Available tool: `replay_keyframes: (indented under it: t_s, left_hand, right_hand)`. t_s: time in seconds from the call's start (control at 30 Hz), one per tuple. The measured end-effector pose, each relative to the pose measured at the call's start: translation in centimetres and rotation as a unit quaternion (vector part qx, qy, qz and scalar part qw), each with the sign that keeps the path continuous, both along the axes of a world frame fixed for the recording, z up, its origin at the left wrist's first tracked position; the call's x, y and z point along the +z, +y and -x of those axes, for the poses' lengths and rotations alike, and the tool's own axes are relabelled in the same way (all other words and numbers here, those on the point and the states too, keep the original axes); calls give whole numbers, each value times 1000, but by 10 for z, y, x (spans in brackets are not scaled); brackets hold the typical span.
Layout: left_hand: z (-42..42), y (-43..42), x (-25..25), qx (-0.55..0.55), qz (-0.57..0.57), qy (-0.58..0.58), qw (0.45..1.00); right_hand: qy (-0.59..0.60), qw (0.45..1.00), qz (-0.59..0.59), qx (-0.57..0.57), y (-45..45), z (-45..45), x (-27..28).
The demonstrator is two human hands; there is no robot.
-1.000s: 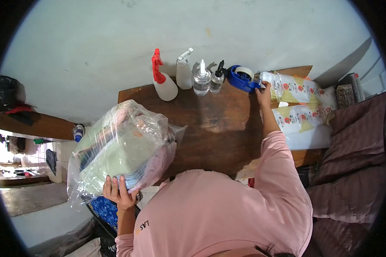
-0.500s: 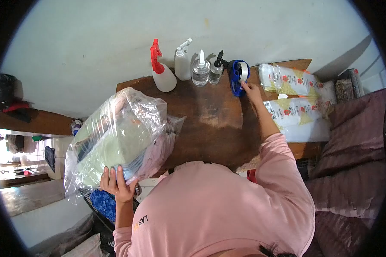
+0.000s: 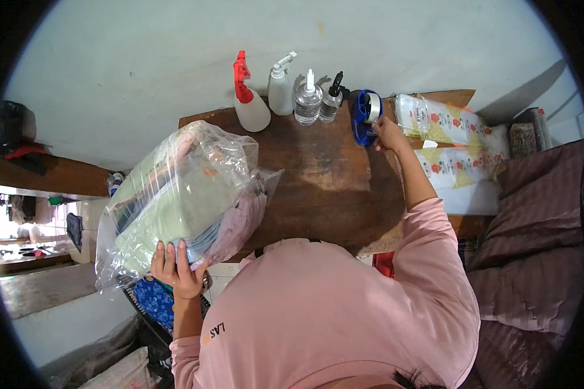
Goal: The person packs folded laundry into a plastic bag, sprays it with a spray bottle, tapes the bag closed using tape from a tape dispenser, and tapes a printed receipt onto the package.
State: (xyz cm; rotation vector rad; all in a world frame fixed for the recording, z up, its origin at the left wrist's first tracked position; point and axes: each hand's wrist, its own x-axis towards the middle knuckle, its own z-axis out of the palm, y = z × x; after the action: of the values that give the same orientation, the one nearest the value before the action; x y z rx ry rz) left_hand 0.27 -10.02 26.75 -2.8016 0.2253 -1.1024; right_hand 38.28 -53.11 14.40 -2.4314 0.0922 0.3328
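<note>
A clear plastic bag (image 3: 230,152) of folded clothes (image 3: 175,214), pale green, blue and pink, lies on the left of the wooden table (image 3: 318,211). My left hand (image 3: 179,271) rests against its near edge, fingers stretched and apart on the plastic. At the back of the table stands a blue tape dispenser (image 3: 360,135) with a roll of tape (image 3: 372,107) in it. Beside its front end, my right hand (image 3: 390,135) is closed in a pinch at the tape; the strip between the fingertips is hard to see.
Left of the dispenser stand a red-topped spray bottle (image 3: 252,113), a white-topped spray bottle (image 3: 280,94), a clear bottle (image 3: 308,104) and a smaller black-topped one (image 3: 330,107). Printed plastic packs (image 3: 457,168) lie on the right, near brown striped cushions (image 3: 532,214). A wall (image 3: 175,58) rises behind.
My right hand has shifted slightly right and toward me from the dispenser, still pinched. My left hand stays against the bag. The whole view has shifted a little.
</note>
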Motion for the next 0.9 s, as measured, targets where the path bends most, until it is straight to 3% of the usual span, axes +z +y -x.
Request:
replay_keyframes:
  t_s: [0.07,0.17,0.27,0.37,0.47,0.57,0.67,0.77,0.87,0.9]
  left_hand:
    - [0,0,0,3,-4,-2,1000]
    - [-1,0,0,2,-4,-7,1000]
    - [-1,-1,0,3,-3,-6,1000]
    - [-1,-1,0,1,-3,-8,1000]
    - [0,0,0,6,-4,-6,1000]
    - [-1,-1,0,8,-4,-7,1000]
    - [-2,-2,-1,17,-4,-17,1000]
    - [0,-4,0,26,3,-8,1000]
    - [0,-4,3,7,33,3,999]
    - [0,-5,3,9,29,-1,1000]
  right_hand:
    - [134,986,-88,-39,10,23,28]
    - [26,971,-221,-89,3,31,-8]
    - [5,935,-350,-58,-16,42,-54]
    - [-19,905,-421,-51,-22,67,-65]
    - [-27,821,-567,-61,-17,83,-61]
    - [5,790,-607,-84,-12,92,-51]
    - [93,779,-615,-77,-24,86,-65]
    - [125,893,-396,-171,-19,77,-66]
    - [45,961,-230,-149,-20,63,-65]
    - [-22,990,-116,-71,-31,57,-75]
